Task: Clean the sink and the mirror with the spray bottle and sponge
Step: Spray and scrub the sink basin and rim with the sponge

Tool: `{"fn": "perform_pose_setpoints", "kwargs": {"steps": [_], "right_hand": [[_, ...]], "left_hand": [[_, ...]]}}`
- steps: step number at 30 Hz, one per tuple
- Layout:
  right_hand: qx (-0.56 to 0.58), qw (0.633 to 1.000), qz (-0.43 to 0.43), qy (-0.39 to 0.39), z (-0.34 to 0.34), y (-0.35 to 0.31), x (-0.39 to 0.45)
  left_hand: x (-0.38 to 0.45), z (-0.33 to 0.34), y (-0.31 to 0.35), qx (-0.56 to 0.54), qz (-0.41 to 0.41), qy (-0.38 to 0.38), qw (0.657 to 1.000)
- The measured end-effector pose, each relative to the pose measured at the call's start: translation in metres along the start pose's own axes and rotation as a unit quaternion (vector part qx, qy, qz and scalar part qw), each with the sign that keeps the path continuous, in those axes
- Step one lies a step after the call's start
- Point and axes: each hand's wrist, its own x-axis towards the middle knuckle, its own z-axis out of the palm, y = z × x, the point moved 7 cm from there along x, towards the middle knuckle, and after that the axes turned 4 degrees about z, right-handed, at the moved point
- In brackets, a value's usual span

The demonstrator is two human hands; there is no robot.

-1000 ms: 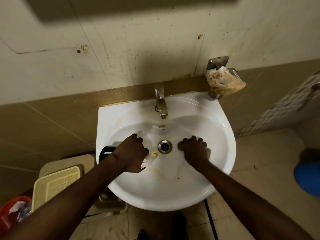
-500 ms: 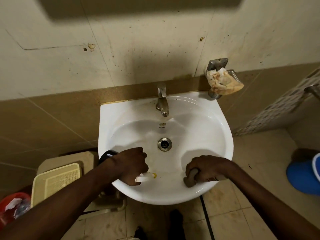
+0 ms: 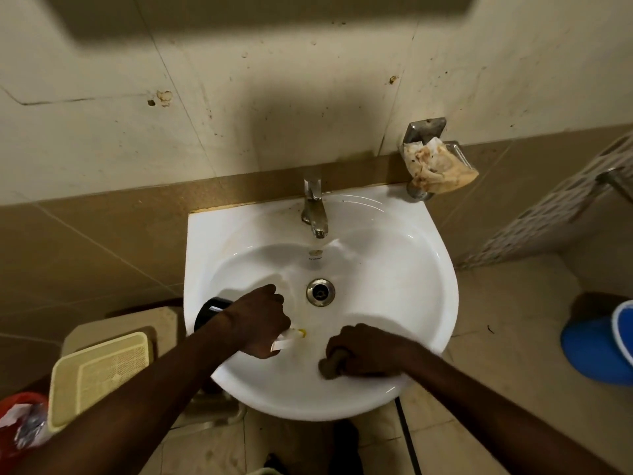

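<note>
Metal soap holder point(image 3: 424, 130), fixed to the wall right of the basin, carrying a crumpled stained wrapper point(image 3: 436, 164). Cream perforated plastic tray point(image 3: 97, 375), lower left, lying on a beige stool point(image 3: 116, 325). Red bin point(image 3: 20, 423), lower-left corner, holding crumpled waste. Blue bucket point(image 3: 596, 351), right edge, on the tiled floor point(image 3: 507, 323). Patterned cloth point(image 3: 548, 214) on a rail, upper right. Beige wall tiles point(image 3: 274, 80), marked and chipped.

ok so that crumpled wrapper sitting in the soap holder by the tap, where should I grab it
Pinch the crumpled wrapper by its free corner, which sticks out right past the soap holder, coming from the front right. That end looks clear, while the left end seems tucked against the metal bracket. Both hands are busy in the sink, so free one first.
</note>
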Motion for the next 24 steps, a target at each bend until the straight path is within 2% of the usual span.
{"fn": "perform_pose_setpoints", "kwargs": {"steps": [2, 4, 7, 9, 10, 12, 15, 17, 19, 20, 22, 23, 24], "right_hand": [[0.003, 0.982, 0.111, 0.152, -0.005, 0.009, 0.022], [-0.001, 0.932, 0.221, 0.287, -0.024, 0.024, 0.038], [0.001, 0.883, 0.272, 0.383, -0.046, 0.033, 0.051], [0.044, 0.892, 0.245, 0.378, -0.041, 0.029, 0.076], [0.049, 0.910, 0.209, 0.356, -0.038, 0.019, 0.088], [0.038, 0.949, 0.101, 0.298, -0.031, -0.002, 0.105], [0.051, 0.965, -0.057, 0.250, -0.027, -0.011, 0.102], [0.053, 0.959, -0.055, 0.273, -0.027, -0.011, 0.096], [0.058, 0.943, 0.028, 0.327, -0.032, -0.010, 0.096], [0.059, 0.946, 0.049, 0.314, -0.031, -0.012, 0.099], [0.008, 0.955, -0.008, 0.296, -0.030, -0.028, 0.102], [-0.013, 0.947, -0.054, 0.316, -0.031, -0.035, 0.099], [-0.015, 0.923, -0.081, 0.376, -0.038, -0.037, 0.089]], "left_hand": [[0.002, -0.001, -0.003, -0.020, -0.024, 0.027, 0.999], [0.004, -0.004, -0.004, -0.016, -0.031, 0.013, 0.999], [0.008, 0.000, -0.009, 0.004, -0.024, 0.008, 1.000], [0.007, -0.004, -0.013, 0.022, -0.064, -0.016, 0.998], [0.008, -0.005, -0.015, 0.026, -0.074, -0.010, 0.997], [0.011, -0.005, -0.018, 0.022, -0.071, -0.002, 0.997], [0.010, -0.009, -0.016, 0.016, -0.101, -0.016, 0.995], [0.012, -0.009, -0.018, 0.008, -0.098, -0.002, 0.995], [0.012, -0.010, -0.016, 0.030, -0.112, 0.005, 0.993], [0.011, -0.010, -0.019, 0.029, -0.142, 0.020, 0.989], [0.009, -0.009, -0.032, 0.003, -0.222, 0.071, 0.972], [0.008, -0.006, -0.038, -0.017, -0.252, 0.092, 0.963], [0.006, -0.009, -0.043, -0.034, -0.281, 0.110, 0.953]]}}
